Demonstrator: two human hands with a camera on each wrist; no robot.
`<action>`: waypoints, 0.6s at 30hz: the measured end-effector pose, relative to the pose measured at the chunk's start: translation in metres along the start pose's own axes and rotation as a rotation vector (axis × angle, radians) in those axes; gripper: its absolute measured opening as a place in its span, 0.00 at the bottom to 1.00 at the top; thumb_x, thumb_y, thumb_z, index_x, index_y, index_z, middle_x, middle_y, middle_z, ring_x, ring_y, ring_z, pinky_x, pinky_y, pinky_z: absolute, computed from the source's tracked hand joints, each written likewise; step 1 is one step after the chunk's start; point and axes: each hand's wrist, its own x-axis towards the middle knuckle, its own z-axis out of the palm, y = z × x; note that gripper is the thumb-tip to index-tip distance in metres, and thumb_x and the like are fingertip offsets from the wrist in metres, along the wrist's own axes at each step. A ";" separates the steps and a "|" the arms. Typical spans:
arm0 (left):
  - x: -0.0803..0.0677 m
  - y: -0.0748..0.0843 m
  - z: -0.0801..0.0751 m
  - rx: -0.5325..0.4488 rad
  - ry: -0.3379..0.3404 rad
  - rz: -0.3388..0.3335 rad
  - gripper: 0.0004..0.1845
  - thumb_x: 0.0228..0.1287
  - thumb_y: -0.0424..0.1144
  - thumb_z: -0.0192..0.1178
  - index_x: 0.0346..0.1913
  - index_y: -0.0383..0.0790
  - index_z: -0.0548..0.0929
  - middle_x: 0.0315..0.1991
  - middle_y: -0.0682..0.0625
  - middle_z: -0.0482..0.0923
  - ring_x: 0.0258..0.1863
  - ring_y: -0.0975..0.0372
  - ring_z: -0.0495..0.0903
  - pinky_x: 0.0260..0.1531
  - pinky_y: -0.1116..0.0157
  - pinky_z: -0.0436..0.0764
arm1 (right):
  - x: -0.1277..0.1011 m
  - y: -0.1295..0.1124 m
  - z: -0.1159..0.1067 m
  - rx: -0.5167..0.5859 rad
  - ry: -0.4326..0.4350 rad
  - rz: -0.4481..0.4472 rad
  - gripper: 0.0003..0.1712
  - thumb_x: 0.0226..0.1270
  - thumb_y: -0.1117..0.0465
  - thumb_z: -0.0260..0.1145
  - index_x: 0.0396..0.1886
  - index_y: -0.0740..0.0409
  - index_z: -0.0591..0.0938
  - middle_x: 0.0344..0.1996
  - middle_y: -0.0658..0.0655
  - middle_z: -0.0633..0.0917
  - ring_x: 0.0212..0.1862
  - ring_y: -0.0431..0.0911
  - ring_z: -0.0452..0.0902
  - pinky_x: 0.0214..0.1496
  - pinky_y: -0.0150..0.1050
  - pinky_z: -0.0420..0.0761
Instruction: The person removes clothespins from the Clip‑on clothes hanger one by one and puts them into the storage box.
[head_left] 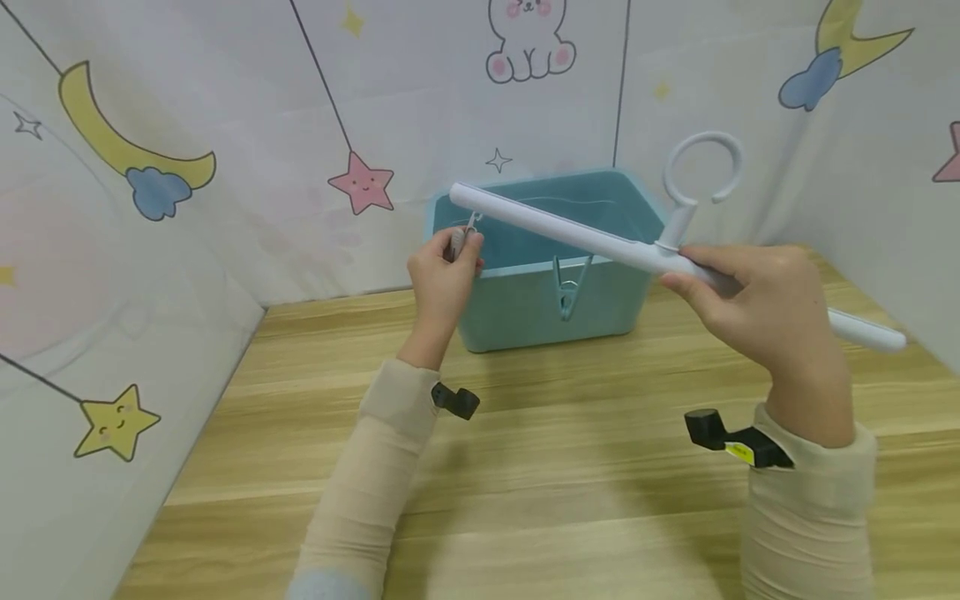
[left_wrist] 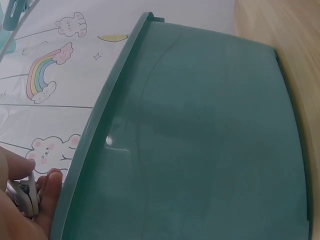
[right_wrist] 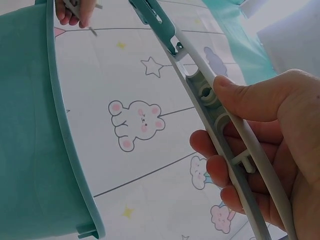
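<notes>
Wood-grain tabletop (head_left: 570,467), teal plastic bin (head_left: 525,300) at the back. Right hand (head_left: 772,321) grips a white plastic hanger bar (head_left: 570,235) held over the bin. Left hand (head_left: 444,271) pinches a small grey clothespin (head_left: 459,242) under the bar's left end; a teal clothespin (head_left: 567,287) hangs mid-bar.

White hanger bar (head_left: 570,236) with ring hook, held tilted above teal bin, pale clip (head_left: 459,242) pinched at its left end

No legible txt, nos. or brands anywhere. Yellow tag (head_left: 738,452) on wrist cam: print too small to read.
</notes>
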 end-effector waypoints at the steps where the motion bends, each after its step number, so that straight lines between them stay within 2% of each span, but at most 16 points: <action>1: 0.002 0.000 0.000 -0.003 -0.009 -0.019 0.11 0.66 0.34 0.61 0.43 0.26 0.83 0.30 0.36 0.83 0.26 0.53 0.83 0.27 0.73 0.78 | 0.000 0.000 0.000 0.001 -0.003 0.000 0.13 0.51 0.60 0.74 0.33 0.66 0.88 0.19 0.57 0.85 0.19 0.30 0.66 0.24 0.22 0.63; 3: 0.005 0.000 0.001 0.000 -0.025 -0.048 0.11 0.66 0.35 0.61 0.44 0.27 0.83 0.32 0.37 0.83 0.27 0.54 0.84 0.28 0.72 0.78 | 0.000 0.000 -0.001 -0.007 -0.012 0.001 0.13 0.47 0.62 0.75 0.33 0.66 0.88 0.20 0.58 0.86 0.20 0.30 0.67 0.25 0.22 0.63; 10: 0.016 0.002 0.000 0.015 -0.077 -0.156 0.12 0.67 0.37 0.60 0.44 0.29 0.82 0.34 0.39 0.83 0.28 0.61 0.82 0.31 0.69 0.81 | 0.001 0.000 -0.002 -0.003 -0.005 -0.009 0.13 0.45 0.63 0.76 0.33 0.64 0.89 0.19 0.55 0.85 0.19 0.31 0.67 0.23 0.23 0.64; 18: 0.023 0.007 -0.002 0.037 -0.096 -0.186 0.13 0.66 0.37 0.60 0.47 0.29 0.82 0.38 0.38 0.84 0.34 0.56 0.84 0.33 0.69 0.78 | 0.001 0.002 -0.001 -0.014 -0.014 -0.016 0.12 0.44 0.63 0.76 0.32 0.63 0.89 0.18 0.53 0.84 0.18 0.32 0.65 0.23 0.26 0.63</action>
